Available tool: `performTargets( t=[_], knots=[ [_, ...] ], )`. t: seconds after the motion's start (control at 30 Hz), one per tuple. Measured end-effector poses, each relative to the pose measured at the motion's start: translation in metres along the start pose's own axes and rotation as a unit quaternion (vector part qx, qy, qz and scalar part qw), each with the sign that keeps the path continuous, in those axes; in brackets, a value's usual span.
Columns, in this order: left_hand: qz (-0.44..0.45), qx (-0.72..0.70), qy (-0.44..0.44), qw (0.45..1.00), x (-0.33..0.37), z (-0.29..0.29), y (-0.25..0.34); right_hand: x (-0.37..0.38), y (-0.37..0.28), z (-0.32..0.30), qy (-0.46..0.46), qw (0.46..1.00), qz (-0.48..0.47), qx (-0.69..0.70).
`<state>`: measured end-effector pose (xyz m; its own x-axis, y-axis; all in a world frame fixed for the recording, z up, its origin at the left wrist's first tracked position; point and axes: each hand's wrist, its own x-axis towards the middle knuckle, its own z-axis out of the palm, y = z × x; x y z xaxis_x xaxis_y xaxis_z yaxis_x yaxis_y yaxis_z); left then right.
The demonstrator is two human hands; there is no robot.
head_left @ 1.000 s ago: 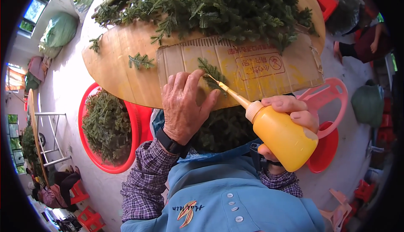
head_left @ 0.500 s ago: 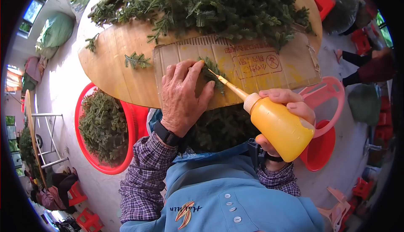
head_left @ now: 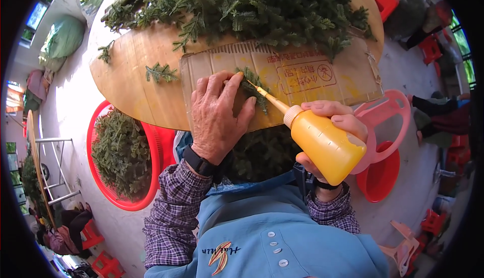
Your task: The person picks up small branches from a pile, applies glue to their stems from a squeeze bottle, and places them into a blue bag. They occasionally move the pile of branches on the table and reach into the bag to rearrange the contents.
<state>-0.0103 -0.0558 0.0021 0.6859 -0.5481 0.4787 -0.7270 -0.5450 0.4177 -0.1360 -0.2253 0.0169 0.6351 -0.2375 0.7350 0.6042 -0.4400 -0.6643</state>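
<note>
A small green fir sprig (head_left: 256,91) lies on a flattened piece of brown cardboard (head_left: 348,91). My left hand (head_left: 216,116) rests on the cardboard, its fingers curled, with the index fingertip and thumb on the sprig's left side. In my right hand (head_left: 339,119) is a yellow squeeze bottle (head_left: 327,147), tilted and wrapped by the fingers. The bottle's long thin nozzle reaches up and left, its tip over the sprig close to my left index finger. Part of my right palm is hidden behind the bottle.
A big heap of fir sprigs (head_left: 252,11) covers the far side of the round wooden table (head_left: 131,81). One loose sprig (head_left: 161,73) lies left of the cardboard. A red basket of sprigs (head_left: 156,177) stands lower left; a pink chair-like frame (head_left: 398,121) and red bucket (head_left: 378,182) stand right.
The squeeze bottle and my right hand have shifted slightly left and up, the nozzle tip staying over the sprig. My left hand keeps its place. A person at far right has moved.
</note>
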Motion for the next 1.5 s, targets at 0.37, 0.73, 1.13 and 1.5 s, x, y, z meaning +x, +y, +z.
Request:
performTargets(
  t=[0.37,0.73,1.13,1.5],
  knots=[
    [0.002,0.011,-0.007,1.000,0.000,-0.001,0.001,-0.007,-0.010,-0.012,-0.004,1.000,0.021,-0.002],
    [-0.001,0.009,-0.013,1.000,0.001,-0.002,0.003,-0.017,-0.018,-0.019,0.006,1.000,0.023,-0.011],
    [0.007,0.016,-0.001,1.000,0.000,-0.001,0.001,-0.015,-0.032,-0.018,-0.003,0.999,0.033,0.014],
    [-0.003,0.007,-0.005,1.000,-0.001,-0.002,0.004,-0.018,-0.041,-0.020,-0.015,1.000,0.009,-0.004]
  ],
)
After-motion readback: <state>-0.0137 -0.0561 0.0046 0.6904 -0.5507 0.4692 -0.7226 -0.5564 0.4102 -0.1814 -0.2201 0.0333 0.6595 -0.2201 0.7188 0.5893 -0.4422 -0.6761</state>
